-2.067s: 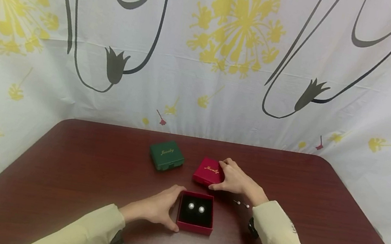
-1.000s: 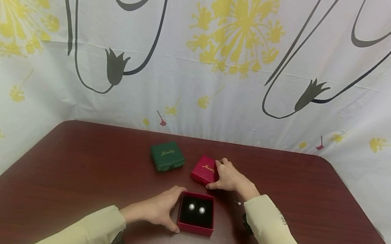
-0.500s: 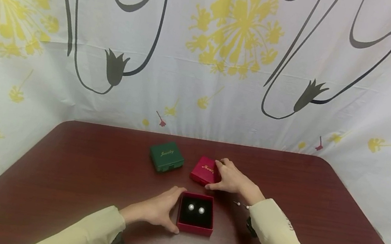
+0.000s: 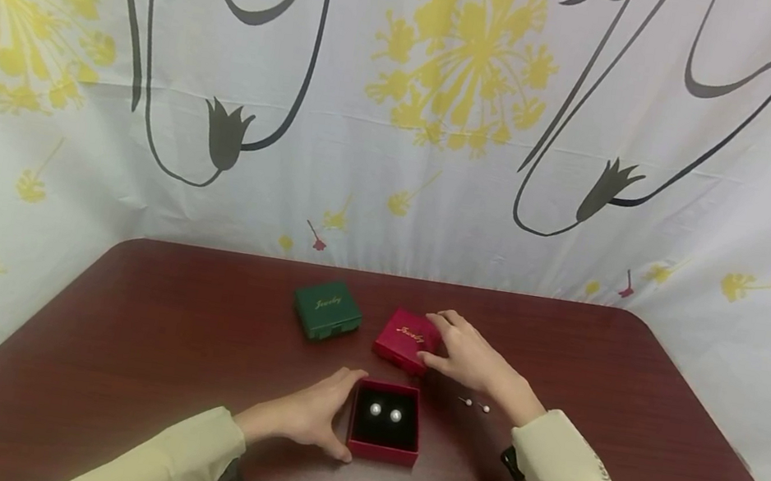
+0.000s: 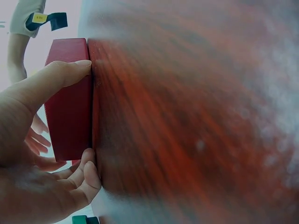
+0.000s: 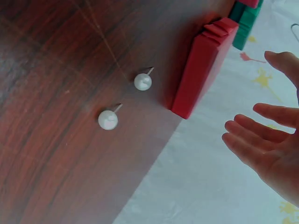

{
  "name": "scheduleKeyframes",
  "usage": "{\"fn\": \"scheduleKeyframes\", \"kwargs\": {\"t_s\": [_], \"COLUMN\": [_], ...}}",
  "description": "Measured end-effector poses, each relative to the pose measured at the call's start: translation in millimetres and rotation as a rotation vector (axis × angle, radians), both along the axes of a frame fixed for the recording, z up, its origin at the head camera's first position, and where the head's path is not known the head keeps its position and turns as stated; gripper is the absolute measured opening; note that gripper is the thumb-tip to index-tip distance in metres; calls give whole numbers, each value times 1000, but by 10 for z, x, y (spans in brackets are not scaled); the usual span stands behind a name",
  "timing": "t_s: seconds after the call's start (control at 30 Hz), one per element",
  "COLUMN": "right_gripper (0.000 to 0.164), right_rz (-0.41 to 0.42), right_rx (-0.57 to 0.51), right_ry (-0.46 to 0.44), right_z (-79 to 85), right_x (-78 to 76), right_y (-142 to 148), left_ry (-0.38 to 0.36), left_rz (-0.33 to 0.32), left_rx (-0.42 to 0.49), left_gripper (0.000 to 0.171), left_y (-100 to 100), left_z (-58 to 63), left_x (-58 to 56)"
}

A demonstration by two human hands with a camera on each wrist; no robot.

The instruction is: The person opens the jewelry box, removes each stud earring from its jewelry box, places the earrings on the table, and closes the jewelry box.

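Observation:
In the head view my left hand [image 4: 303, 415] spans the left side of a small red jewelry box [image 4: 382, 454] without a lid. Its thumb [image 5: 70, 72] presses one side wall in the left wrist view, and its fingers reach the opposite side. Two pearl earrings [image 4: 376, 410] sit on the box's black padding. Behind it lies a closed crimson jewelry box [image 4: 402, 341] with gold lettering. My right hand [image 4: 475, 362] hovers at this box's right edge, fingers spread and apart from it in the right wrist view. Two more pearl stud earrings [image 6: 108, 120] lie loose on the table.
A closed green jewelry box [image 4: 327, 311] rests to the left of the crimson one. The dark wooden table [image 4: 139, 337] ends at a white curtain [image 4: 346, 102] with yellow and grey flower prints. Both forearms come in from the front, in pale sleeves.
The crimson box has shifted slightly left with my right hand against it. My right hand has since let go and lifted off to the right. My left hand has stayed put.

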State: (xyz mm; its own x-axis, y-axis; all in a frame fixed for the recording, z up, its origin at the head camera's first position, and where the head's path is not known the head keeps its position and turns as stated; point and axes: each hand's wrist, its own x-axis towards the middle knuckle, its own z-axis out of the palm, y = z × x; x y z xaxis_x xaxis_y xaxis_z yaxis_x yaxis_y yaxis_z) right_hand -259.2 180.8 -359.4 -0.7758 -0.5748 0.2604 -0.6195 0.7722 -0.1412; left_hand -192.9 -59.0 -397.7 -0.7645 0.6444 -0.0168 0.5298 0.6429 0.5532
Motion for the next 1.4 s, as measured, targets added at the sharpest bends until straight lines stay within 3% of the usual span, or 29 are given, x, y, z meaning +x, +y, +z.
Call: {"fn": "scheduleKeyframes", "kwargs": {"t_s": [0.63, 0.93, 1.4], "right_gripper": [63, 64, 55], "right_rz": [43, 88, 226], "right_rx": [-11, 2, 7], "right_ry": [4, -23, 11], "right_z": [119, 45, -108], "right_x": [376, 538, 693], "right_y": [37, 63, -33], "left_ry": [-6, 6, 14], "left_rz": [1, -7, -8], "left_rx": [12, 26, 39], "left_gripper": [97, 96, 95], "left_y": [-21, -25, -20], "left_z": [0, -22, -28], "left_x": [-9, -22, -23]}}
